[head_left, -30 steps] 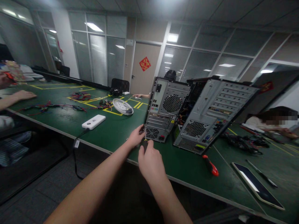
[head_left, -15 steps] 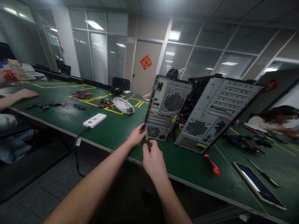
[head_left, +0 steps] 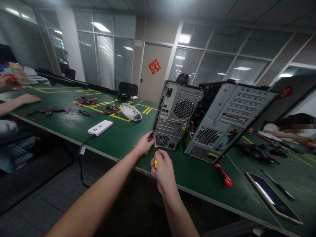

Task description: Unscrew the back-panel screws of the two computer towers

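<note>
My right hand (head_left: pixel 165 169) is closed around a screwdriver (head_left: pixel 155 162) with a black and yellow handle. Its thin shaft points up to the lower left corner of a computer case (head_left: pixel 170 108), whose metal back faces me. At that same corner, my left hand (head_left: pixel 145 144) has thumb and fingers closed on the case's side edge, close to the screwdriver's tip. The tip itself and any screw there are too small to make out. A second computer case (head_left: pixel 237 108) stands tilted just to the right, its back towards me too.
Right of the cases lie a red-handled tool (head_left: pixel 223 175), a phone (head_left: pixel 273 197), a pen (head_left: pixel 278 185) and black cables (head_left: pixel 259 151). Leftward are a white power bank (head_left: pixel 100 127), a round white cover (head_left: pixel 130 111) and wired parts (head_left: pixel 53 111). People sit at both sides.
My right hand has shifted its grip on the screwdriver, so the yellow of the handle now shows. My left hand stays at the case corner. A hand behind the case is out of sight.
</note>
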`<action>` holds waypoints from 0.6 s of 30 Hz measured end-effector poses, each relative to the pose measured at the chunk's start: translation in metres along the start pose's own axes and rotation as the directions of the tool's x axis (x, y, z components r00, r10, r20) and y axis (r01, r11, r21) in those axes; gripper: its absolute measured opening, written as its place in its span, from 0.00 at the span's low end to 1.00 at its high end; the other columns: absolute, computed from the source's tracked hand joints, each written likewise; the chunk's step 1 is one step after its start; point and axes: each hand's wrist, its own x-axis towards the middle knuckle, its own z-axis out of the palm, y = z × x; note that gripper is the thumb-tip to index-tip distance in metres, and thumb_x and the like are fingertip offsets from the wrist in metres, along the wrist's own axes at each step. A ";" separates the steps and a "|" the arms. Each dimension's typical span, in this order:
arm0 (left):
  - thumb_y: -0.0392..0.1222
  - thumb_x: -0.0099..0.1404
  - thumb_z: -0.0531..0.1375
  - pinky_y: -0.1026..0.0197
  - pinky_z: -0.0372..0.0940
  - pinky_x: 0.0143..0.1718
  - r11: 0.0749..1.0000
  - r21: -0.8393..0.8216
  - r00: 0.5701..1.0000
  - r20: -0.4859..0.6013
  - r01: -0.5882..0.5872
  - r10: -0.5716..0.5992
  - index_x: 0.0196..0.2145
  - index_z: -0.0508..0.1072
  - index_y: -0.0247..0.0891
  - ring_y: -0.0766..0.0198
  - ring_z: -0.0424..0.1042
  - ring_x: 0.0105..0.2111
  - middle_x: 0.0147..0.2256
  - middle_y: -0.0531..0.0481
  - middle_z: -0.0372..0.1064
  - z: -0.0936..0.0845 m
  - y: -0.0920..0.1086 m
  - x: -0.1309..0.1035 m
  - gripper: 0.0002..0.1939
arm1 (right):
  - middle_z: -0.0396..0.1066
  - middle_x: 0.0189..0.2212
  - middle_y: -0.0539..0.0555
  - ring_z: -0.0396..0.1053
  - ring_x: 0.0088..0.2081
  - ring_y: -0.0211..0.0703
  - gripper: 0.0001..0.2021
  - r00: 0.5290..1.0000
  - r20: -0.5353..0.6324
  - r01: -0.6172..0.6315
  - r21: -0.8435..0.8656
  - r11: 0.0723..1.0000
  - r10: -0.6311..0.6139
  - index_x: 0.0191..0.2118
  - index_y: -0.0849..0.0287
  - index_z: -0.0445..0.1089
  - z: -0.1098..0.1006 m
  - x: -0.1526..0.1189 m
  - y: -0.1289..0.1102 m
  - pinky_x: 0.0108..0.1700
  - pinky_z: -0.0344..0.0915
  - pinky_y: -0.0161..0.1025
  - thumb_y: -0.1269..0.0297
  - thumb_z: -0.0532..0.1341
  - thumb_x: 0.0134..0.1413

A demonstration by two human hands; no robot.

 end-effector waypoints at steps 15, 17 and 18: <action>0.39 0.66 0.65 0.47 0.64 0.68 1.000 0.003 1.000 0.027 0.014 -0.014 0.66 0.69 0.38 0.51 0.74 0.62 0.62 0.40 0.74 0.000 0.006 -0.001 0.32 | 0.65 0.21 0.42 0.62 0.23 0.41 0.18 0.991 -0.043 0.114 -0.184 0.976 -0.124 0.51 0.54 0.69 -0.011 -0.006 0.006 0.26 0.54 0.35 0.49 0.61 0.63; 0.39 0.66 0.65 0.46 0.64 0.68 1.000 -0.003 1.000 0.025 0.011 -0.011 0.66 0.70 0.38 0.51 0.75 0.62 0.62 0.40 0.75 -0.001 0.006 -0.002 0.31 | 0.65 0.21 0.43 0.62 0.23 0.41 0.18 0.991 -0.041 0.115 -0.205 0.972 -0.126 0.52 0.54 0.69 -0.011 -0.006 0.006 0.26 0.54 0.36 0.49 0.59 0.64; 0.40 0.66 0.65 0.45 0.65 0.68 1.000 -0.005 1.000 0.024 0.009 -0.009 0.66 0.70 0.38 0.50 0.75 0.62 0.62 0.39 0.75 -0.001 0.006 -0.002 0.31 | 0.65 0.22 0.43 0.62 0.23 0.41 0.18 0.991 -0.040 0.115 -0.214 0.970 -0.126 0.52 0.54 0.69 -0.012 -0.006 0.006 0.26 0.54 0.35 0.49 0.59 0.65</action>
